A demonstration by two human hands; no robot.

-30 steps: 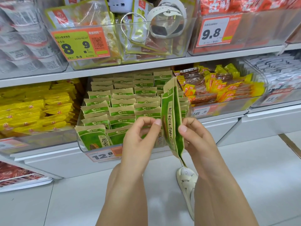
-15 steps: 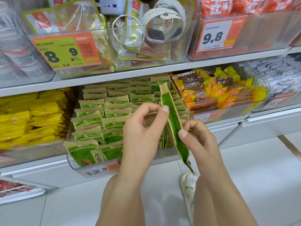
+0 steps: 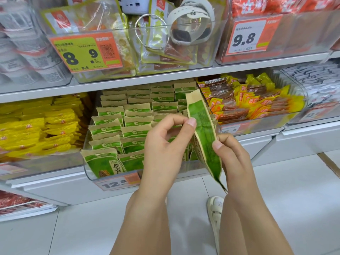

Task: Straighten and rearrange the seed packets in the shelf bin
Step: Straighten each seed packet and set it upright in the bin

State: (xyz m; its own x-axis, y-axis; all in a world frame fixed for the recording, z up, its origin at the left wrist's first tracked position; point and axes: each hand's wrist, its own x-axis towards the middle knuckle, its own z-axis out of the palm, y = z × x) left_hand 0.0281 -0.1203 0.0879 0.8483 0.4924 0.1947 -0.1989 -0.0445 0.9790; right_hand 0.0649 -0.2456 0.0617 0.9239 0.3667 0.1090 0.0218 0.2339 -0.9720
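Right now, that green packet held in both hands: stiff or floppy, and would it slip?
Probably floppy: the green packet bows between the left hand and right hand. Likely light, since fingertip pinches carry it. The film looks smooth, so possibly slippery.

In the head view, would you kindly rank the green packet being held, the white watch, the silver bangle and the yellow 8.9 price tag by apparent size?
1. Yellow price tag
2. Green packet, though it is seen edge-on and nearer the camera, so its place against the tag is unsure
3. White watch
4. Silver bangle
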